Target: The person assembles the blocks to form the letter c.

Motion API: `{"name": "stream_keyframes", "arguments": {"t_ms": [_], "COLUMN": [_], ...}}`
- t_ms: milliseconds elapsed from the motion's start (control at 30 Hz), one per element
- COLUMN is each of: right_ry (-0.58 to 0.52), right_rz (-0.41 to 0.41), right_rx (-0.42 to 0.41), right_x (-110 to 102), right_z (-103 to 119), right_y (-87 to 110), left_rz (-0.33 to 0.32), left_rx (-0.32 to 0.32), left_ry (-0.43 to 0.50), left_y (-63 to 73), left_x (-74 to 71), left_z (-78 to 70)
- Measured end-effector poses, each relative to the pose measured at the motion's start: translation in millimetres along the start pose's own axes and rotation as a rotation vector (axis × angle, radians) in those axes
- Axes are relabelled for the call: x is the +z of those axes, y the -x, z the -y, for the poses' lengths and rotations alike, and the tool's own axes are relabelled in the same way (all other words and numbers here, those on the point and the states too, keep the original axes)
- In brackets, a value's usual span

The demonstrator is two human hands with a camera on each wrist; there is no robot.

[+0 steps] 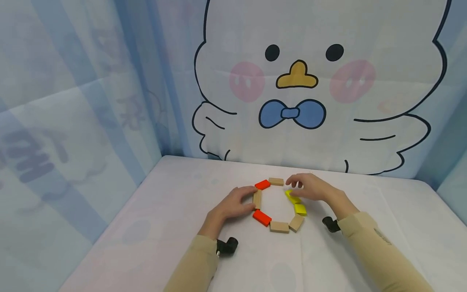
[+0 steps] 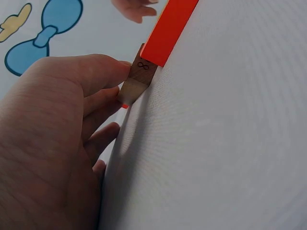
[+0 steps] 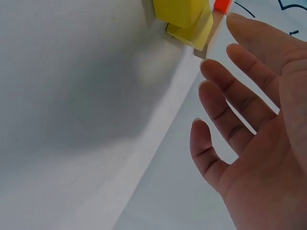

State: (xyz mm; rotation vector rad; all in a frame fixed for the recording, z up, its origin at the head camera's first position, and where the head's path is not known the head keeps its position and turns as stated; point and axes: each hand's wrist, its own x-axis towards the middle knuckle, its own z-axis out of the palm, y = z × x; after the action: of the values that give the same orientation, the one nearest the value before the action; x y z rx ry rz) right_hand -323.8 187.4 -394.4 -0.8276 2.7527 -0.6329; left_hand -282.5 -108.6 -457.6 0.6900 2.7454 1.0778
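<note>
Small rectangular blocks form a ring on the table, with a gap at its upper right. My left hand (image 1: 236, 202) spans the plain wooden block (image 1: 257, 199) on the ring's left side, thumb by its near end and index finger by its far end. In the left wrist view the thumb tip meets this block (image 2: 140, 72), marked with an 8. Relaxed, spread fingers of my right hand (image 1: 310, 186) hover over the upper yellow block (image 1: 292, 197), near the far wooden block (image 1: 276, 181). Nothing lies between them in the right wrist view.
Red blocks (image 1: 262, 217) adjoin the left wooden block at both ends. Two wooden blocks (image 1: 279, 227) and a lower yellow block (image 1: 300, 209) continue the ring's near and right sides. Behind the white-covered table (image 1: 164, 182) hangs a cartoon curtain (image 1: 299, 146).
</note>
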Motion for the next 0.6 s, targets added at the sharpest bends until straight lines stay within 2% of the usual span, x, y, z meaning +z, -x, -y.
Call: {"name": "stream_keyframes", "arguments": {"t_ms": [300, 600], "right_ry": [-0.007, -0.018], "right_rz": [0.013, -0.007], "right_rx": [0.028, 0.010], "right_x": [6.6, 10.4], "right_z": [-2.5, -3.0], "right_y": [5.8, 8.7], "left_rz": [0.004, -0.002], "left_rx": [-0.007, -0.009], "left_ry": [0.008, 0.012], "left_y": [1.4, 0.8], "left_x": [-2.6, -1.2], "left_z": [-3.0, -2.0]}}
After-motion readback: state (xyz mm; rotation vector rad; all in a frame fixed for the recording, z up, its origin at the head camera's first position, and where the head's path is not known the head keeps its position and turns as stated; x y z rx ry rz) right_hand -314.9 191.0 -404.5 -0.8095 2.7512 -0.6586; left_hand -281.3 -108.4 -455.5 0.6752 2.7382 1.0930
